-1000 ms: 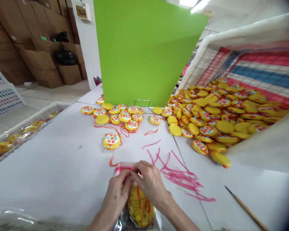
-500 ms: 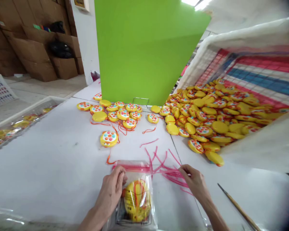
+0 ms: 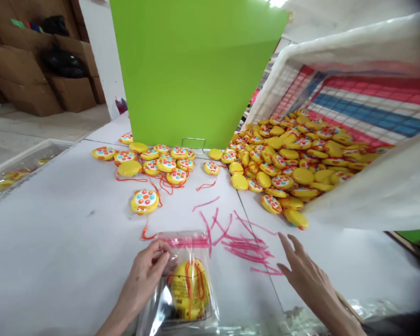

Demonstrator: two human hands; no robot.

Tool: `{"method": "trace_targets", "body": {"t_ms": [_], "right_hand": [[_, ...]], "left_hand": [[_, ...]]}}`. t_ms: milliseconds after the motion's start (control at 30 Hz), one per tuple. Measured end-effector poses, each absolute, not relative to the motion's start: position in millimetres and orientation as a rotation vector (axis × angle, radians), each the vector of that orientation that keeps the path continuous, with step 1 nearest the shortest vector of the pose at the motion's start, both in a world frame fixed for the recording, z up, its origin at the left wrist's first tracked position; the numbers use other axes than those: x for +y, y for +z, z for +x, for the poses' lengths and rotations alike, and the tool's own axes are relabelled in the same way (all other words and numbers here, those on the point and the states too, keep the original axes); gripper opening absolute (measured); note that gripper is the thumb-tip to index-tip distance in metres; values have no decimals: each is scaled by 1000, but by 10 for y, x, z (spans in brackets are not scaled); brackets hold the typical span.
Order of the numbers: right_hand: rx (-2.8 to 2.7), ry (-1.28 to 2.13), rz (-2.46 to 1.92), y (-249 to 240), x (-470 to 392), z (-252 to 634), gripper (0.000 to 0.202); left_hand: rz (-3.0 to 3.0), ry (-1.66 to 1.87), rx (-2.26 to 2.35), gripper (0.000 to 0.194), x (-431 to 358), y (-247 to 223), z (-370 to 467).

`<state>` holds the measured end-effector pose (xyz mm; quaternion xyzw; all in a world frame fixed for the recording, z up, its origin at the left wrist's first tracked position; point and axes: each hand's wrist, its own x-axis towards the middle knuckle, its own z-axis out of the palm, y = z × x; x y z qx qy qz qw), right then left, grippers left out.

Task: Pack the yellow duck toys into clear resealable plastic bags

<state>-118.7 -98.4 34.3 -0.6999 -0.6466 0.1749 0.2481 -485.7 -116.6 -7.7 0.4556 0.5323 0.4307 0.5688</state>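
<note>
My left hand is closed on the left edge of a clear plastic zip bag, just under its pink top strip. Inside the bag lies a yellow toy with an orange cord looped over it, back side up. My right hand is open, fingers spread, over the table to the right. Its fingertips are by the loose pink plastic strips that lie between the bag and the hand. A yellow toy with coloured buttons sits beyond the bag.
A white basket lies tipped on its side at right, yellow toys spilling out. More toys cluster before an upright green board. A thin stick lies partly behind my right forearm. A tray stands at left.
My right hand has opened and moved right, away from the pink strips. My left hand still grips the bag. The view has shifted slightly to the right.
</note>
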Motion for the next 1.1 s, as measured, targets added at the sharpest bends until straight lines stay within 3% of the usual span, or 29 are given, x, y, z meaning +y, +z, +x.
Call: {"method": "trace_targets", "body": {"t_ms": [100, 300, 400, 500, 800, 1100], "right_hand": [[-1826, 567, -1823, 380, -974, -1611, 25], [-1982, 1053, -1470, 292, -751, -2586, 14], [-1864, 1292, -1412, 151, -635, -2730, 20], [-1717, 1455, -1344, 30, -596, -2697, 8], [-1609, 1439, -1337, -126, -761, -2571, 4], [-1844, 1157, -1411, -94, -880, -2554, 22]], "left_hand": [[1060, 1016, 1205, 21, -1172, -42, -4836], [1056, 1022, 1253, 20, -1183, 61, -4787], [1070, 1033, 1244, 19, -1195, 89, -4776], [1115, 1038, 1280, 19, -1218, 50, -4814], [1075, 955, 1317, 19, -1281, -42, -4928], [1187, 941, 1430, 27, -1334, -37, -4947]]}}
